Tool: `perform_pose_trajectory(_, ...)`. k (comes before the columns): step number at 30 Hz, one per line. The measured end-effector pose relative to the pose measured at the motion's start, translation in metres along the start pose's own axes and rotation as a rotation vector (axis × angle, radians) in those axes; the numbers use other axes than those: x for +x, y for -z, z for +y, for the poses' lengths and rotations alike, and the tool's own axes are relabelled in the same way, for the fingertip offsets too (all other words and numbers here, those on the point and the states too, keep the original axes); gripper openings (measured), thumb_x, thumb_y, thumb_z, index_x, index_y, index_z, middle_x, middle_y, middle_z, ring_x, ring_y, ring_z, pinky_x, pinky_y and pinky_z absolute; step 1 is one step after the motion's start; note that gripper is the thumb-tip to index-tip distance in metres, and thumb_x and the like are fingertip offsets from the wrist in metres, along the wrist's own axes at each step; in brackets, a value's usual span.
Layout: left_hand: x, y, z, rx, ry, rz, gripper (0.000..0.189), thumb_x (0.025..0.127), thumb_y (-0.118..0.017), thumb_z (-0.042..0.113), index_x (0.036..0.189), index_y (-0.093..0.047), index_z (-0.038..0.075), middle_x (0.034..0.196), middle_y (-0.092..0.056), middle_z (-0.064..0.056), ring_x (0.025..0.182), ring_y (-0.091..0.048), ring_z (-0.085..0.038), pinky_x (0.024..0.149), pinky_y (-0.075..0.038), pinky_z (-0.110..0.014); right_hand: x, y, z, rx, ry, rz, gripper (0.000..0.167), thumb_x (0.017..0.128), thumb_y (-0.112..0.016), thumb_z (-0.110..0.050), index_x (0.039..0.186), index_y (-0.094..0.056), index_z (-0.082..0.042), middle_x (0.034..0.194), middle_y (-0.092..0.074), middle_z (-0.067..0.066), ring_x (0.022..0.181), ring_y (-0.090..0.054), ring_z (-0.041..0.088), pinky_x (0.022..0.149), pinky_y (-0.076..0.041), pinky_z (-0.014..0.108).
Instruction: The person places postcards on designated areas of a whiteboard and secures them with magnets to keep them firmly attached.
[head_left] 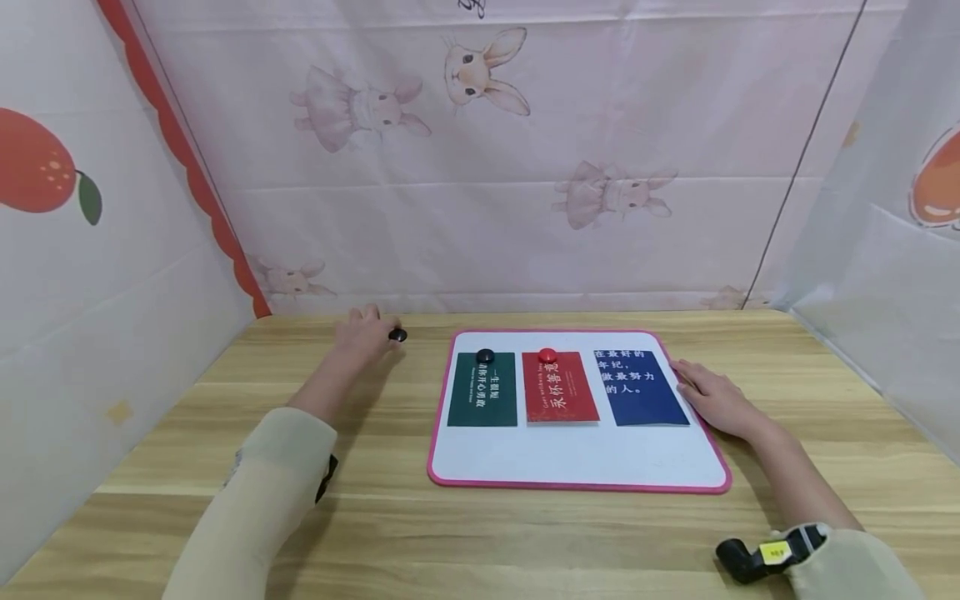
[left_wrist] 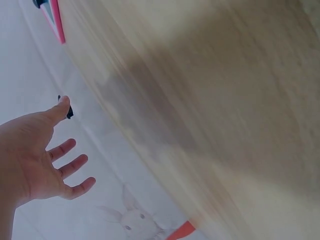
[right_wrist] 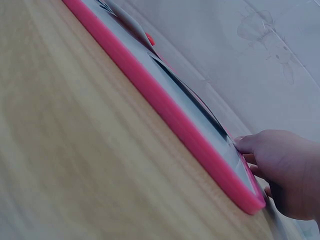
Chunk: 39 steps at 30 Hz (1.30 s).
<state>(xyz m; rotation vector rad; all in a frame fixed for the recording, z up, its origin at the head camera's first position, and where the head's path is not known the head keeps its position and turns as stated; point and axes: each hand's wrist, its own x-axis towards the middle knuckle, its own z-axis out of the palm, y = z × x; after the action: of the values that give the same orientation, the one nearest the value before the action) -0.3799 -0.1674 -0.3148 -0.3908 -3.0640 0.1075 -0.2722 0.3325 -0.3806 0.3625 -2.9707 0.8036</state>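
Between thumb and finger my left hand point(head_left: 363, 340) pinches a round black magnet point(head_left: 399, 335), left of the whiteboard and above the table; its other fingers spread loosely in the left wrist view. A pink-rimmed whiteboard point(head_left: 577, 457) lies on the table. My right hand point(head_left: 718, 402) grips the board's right edge, thumb over the rim beside the blue card point(head_left: 643, 392). A green card point(head_left: 482, 398) has a black magnet point(head_left: 485, 356) on its top edge, and a red card point(head_left: 561, 395) has a red magnet point(head_left: 548, 356). No magnet shows on the blue card.
The wooden table point(head_left: 375, 533) meets a pale rabbit-print cloth point(head_left: 495, 242) at the back. Printed sheets also stand at the left and right sides. A black wrist device point(head_left: 750, 560) sits at the right sleeve.
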Motion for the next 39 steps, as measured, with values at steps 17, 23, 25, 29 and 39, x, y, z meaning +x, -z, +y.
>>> perform_pose_trajectory(17, 0.004, 0.004, 0.029, -0.014, -0.024, 0.027, 0.038, 0.090, -0.059, 0.032, 0.124, -0.056, 0.017, 0.114, -0.041, -0.019, 0.102, -0.036, -0.038, 0.079, -0.039, -0.055, 0.000, 0.001, -0.001, -0.004, 0.007, 0.005, 0.048, 0.098, -0.041, -0.018, 0.136, -0.031, 0.010, 0.136, -0.027, 0.036, 0.125, -0.020, 0.052, 0.097, -0.012, 0.064)
perform_pose_trajectory(23, 0.002, 0.005, 0.039, 0.000, -0.042, 0.041, 0.038, 0.089, -0.060, 0.033, 0.123, -0.057, 0.017, 0.113, -0.042, -0.019, 0.103, -0.037, -0.038, 0.082, -0.037, -0.057, 0.000, 0.000, -0.001, -0.003, 0.007, 0.003, 0.049, 0.098, -0.042, -0.018, 0.136, -0.031, 0.010, 0.136, -0.027, 0.036, 0.125, -0.019, 0.052, 0.097, -0.011, 0.064)
perform_pose_trajectory(25, 0.003, 0.005, 0.042, 0.003, -0.045, 0.041, 0.038, 0.089, -0.059, 0.033, 0.124, -0.057, 0.018, 0.113, -0.042, -0.018, 0.103, -0.037, -0.037, 0.083, -0.036, -0.057, 0.000, 0.000, -0.001, -0.006, 0.007, 0.003, 0.049, 0.098, -0.041, -0.018, 0.136, -0.031, 0.010, 0.136, -0.027, 0.036, 0.125, -0.019, 0.053, 0.097, -0.012, 0.064)
perform_pose_trajectory(29, 0.003, 0.006, 0.050, 0.010, -0.060, 0.049, 0.037, 0.090, -0.059, 0.033, 0.124, -0.057, 0.018, 0.113, -0.042, -0.017, 0.104, -0.037, -0.037, 0.084, -0.036, -0.057, 0.000, -0.001, 0.000, -0.009, 0.007, 0.006, 0.048, 0.098, -0.041, -0.018, 0.136, -0.031, 0.010, 0.136, -0.027, 0.036, 0.125, -0.019, 0.053, 0.097, -0.012, 0.064)
perform_pose_trajectory(39, 0.003, 0.007, 0.068, 0.044, -0.108, 0.093, 0.034, 0.089, -0.059, 0.033, 0.120, -0.059, 0.019, 0.110, -0.044, -0.014, 0.102, -0.038, -0.035, 0.082, -0.038, -0.052, -0.001, 0.000, -0.001, -0.009, 0.022, 0.013, 0.047, 0.097, -0.042, -0.015, 0.135, -0.032, 0.011, 0.135, -0.027, 0.037, 0.124, -0.019, 0.053, 0.097, -0.012, 0.064)
